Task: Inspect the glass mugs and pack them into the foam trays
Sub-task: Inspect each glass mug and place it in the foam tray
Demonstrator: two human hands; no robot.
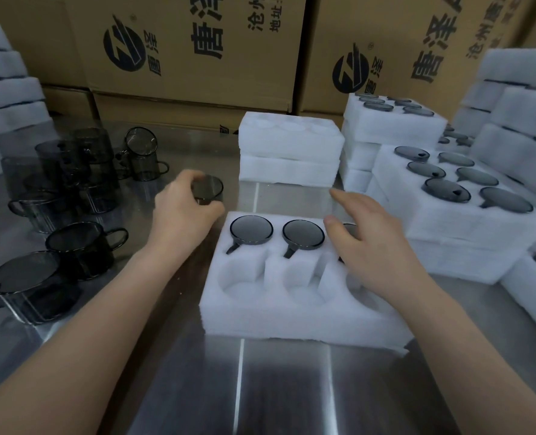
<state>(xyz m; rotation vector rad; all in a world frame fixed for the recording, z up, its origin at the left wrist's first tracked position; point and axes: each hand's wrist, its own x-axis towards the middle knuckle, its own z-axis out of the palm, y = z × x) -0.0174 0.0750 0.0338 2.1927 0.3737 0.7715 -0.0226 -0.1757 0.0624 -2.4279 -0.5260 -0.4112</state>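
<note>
Now the smoky glass mug [208, 189] stands upright just beyond the far-left corner of the foam tray [292, 321], gripped round its side by the curled left hand [179, 208], while the right hand [364, 243] hovers loosely spread over the tray's far-right corner, so the three empty front pockets [298, 277] lie nearer the person and rightward of the mug.

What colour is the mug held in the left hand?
The mug is smoky, see-through grey; the head view shows it best.

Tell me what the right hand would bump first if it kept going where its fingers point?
The right hand would probably meet the stack of empty foam trays; depth is unclear.
</note>
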